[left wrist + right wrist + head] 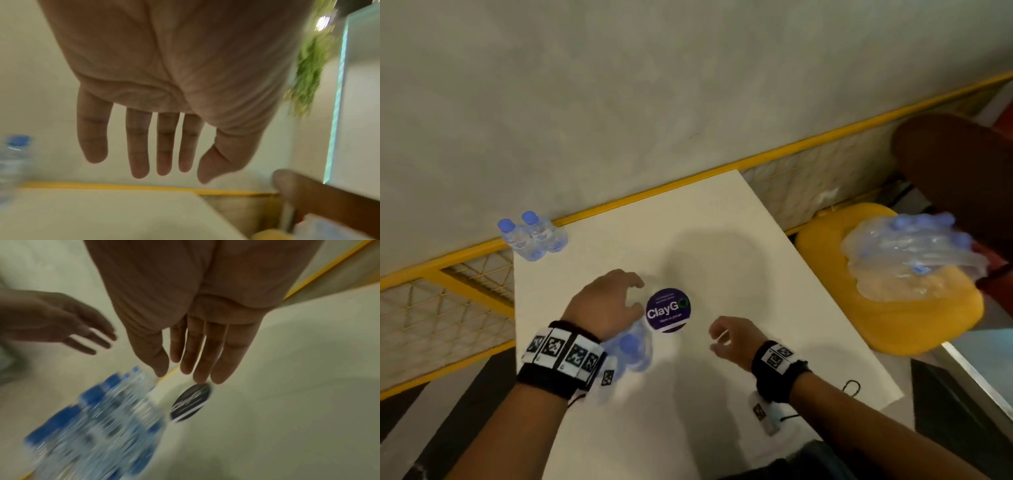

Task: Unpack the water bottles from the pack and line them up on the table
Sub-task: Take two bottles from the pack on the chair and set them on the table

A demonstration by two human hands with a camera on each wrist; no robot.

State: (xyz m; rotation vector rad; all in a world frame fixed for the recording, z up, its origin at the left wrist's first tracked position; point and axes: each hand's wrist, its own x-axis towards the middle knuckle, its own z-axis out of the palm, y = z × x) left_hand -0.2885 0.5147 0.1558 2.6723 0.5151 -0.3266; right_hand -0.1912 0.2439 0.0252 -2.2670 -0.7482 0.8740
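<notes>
Wristbands with printed markers sit closest in the head view. Ahead of them, the left hand (602,305) and right hand (729,337) hover over the white table (722,222), both loosely curled and gripping nothing. A blurred bottle (631,349) with a blue cap shows just beside the left wrist, near a round sticker (668,310). Whether it stands or lies, and whether it is one bottle or more, cannot be told. Two bottles (532,236) stand upright, side by side and touching, at the table's far left corner. The pack (907,253) lies on a yellow seat (893,318) to the right, off the table, with several blue caps still visible inside its wrap.

From the left wrist, that hand's fingers (137,146) hang straight and slightly spread, with nothing held. One bottle (14,154) shows upright at the left edge.

From the right wrist, the fingers (205,353) are straight and close together, also holding nothing, above the sticker. Smeared bottles fill the lower left.

By my reading, the job is at an early stage. Only a few bottles are out, the row is barely begun, and most of the pack remains to be emptied.
</notes>
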